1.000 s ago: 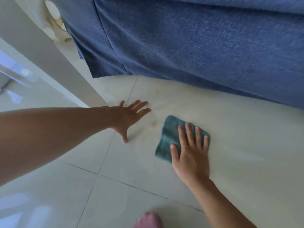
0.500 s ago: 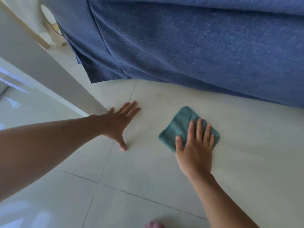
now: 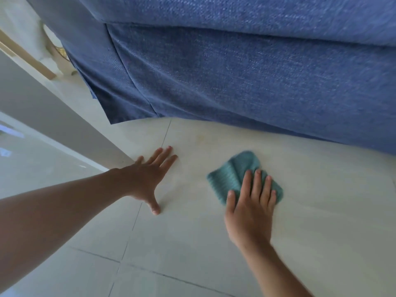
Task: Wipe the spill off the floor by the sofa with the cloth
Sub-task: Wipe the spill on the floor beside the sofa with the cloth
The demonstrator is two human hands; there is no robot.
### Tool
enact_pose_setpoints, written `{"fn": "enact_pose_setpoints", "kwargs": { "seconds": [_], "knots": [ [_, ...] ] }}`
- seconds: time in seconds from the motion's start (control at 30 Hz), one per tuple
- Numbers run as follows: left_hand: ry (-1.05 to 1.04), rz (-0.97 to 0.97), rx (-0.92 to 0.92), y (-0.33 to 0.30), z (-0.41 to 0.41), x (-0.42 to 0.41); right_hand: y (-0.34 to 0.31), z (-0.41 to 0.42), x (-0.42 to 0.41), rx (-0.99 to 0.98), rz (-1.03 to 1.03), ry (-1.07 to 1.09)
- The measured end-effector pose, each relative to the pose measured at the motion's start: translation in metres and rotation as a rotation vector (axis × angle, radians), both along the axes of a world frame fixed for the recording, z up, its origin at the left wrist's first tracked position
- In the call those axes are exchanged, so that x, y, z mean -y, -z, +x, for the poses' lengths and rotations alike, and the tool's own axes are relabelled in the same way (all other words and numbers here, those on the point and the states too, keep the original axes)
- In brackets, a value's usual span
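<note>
A teal cloth lies on the pale tiled floor just in front of the blue sofa. My right hand presses flat on the cloth's near right part, fingers spread over it. My left hand rests flat on the floor to the left, fingers apart, holding nothing. A faint yellowish stain shows on the tile between the hands, close to the sofa's skirt.
A grey wall panel runs diagonally at the left, ending near my left hand. Beyond it lies glossy floor. Pale furniture legs stand behind the sofa's left corner. Tile joints cross the floor near me.
My right hand has slid the cloth to the right and towards the sofa, and the cloth has bunched a little. My left hand stays planted on the floor.
</note>
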State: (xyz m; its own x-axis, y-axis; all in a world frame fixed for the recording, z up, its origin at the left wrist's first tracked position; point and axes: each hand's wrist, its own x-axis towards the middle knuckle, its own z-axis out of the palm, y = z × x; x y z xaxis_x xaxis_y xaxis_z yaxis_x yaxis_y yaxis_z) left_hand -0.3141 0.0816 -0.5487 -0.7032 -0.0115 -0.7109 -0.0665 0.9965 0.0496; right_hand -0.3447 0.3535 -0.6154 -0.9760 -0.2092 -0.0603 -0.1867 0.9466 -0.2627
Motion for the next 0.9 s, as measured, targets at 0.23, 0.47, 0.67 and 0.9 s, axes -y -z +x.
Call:
{"fn": "enact_pose_setpoints", "kwargs": {
  "seconds": [0.23, 0.47, 0.67, 0.9],
  "knots": [
    [-0.038, -0.012, 0.004, 0.0, -0.005, -0.003, -0.008, 0.029, 0.02, -0.015, 0.009, -0.34],
    [0.025, -0.008, -0.046, -0.003, 0.005, -0.006, 0.002, -0.002, -0.002, -0.049, 0.121, -0.397],
    [0.018, 0.003, 0.029, 0.003, -0.001, 0.003, 0.011, 0.041, -0.026, -0.143, 0.023, -0.206],
    [-0.021, 0.019, 0.024, 0.008, -0.003, 0.004, 0.011, -0.055, 0.003, -0.105, 0.038, 0.1]
  ]
}}
